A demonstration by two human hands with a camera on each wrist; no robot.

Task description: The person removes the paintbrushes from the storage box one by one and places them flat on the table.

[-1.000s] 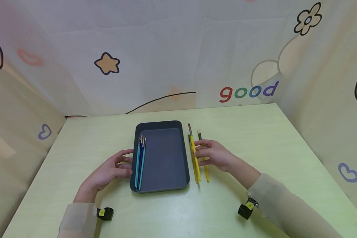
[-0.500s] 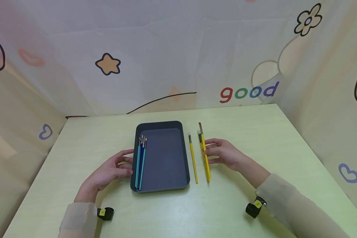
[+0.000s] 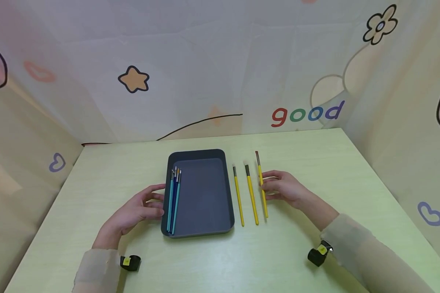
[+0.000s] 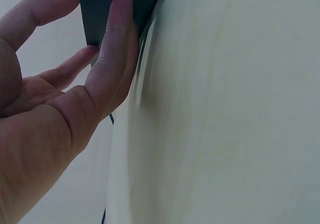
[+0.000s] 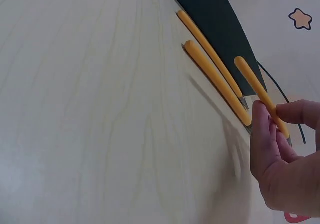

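Note:
My right hand (image 3: 284, 189) pinches a yellow paintbrush (image 3: 262, 183) with reddish-brown bristles between thumb and fingers. In the right wrist view this paintbrush (image 5: 257, 84) is held above the table. Two more yellow paintbrushes lie side by side on the table to its left: a thicker one (image 3: 251, 195) and a thinner one (image 3: 238, 197) nearer the tray. My left hand (image 3: 137, 209) touches the left wall of the dark grey tray (image 3: 229, 207); in the left wrist view its fingers (image 4: 117, 39) rest against the tray's outer side. Several teal and blue paintbrushes (image 3: 175, 199) lie along the tray's left side.
The pale wooden table (image 3: 205, 264) spreads around the tray. A printed cloth backdrop (image 3: 205, 61) rises behind the table's far edge and along both sides. Each wrist carries a small black camera, such as the left one (image 3: 132, 263).
My right hand has moved right. Two yellow paintbrushes that were bunched against it now lie apart on the table, and it keeps the reddish-brown-tipped one. My left hand and the tray stay put.

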